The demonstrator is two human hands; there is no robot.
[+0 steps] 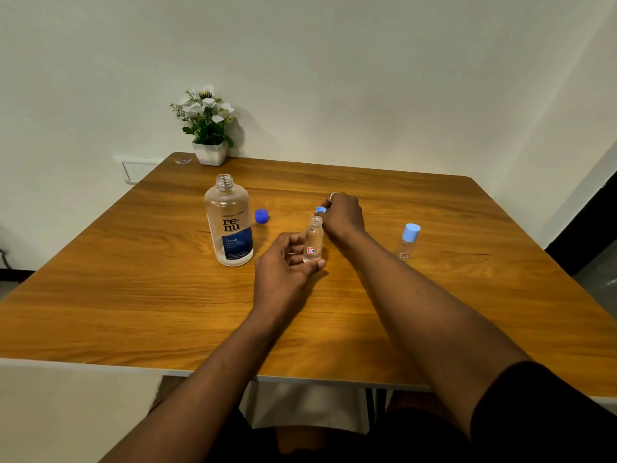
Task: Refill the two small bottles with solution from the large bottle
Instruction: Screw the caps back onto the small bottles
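Now the left hand (283, 262) is curling its fingers round the base of the small bottle (314, 240), likely light and slippery. The right hand (344, 215) is pinching the cap (320, 209) just above, and the large bottle (230, 225) is standing left of both.

1 wide-angle view, worn on the person's head, faces forward and down across the wooden table (450, 295). It is close: both forearms rise from the bottom edge. The left hand (283, 265), pinching a small bottle (314, 240), and the right hand (344, 215), pinching a blue cap (321, 209), sit mid-frame. Beyond the fingers the pale wall (367, 78) fills the top third. Nearer than the fingers, the table's near edge and the person's lap show.
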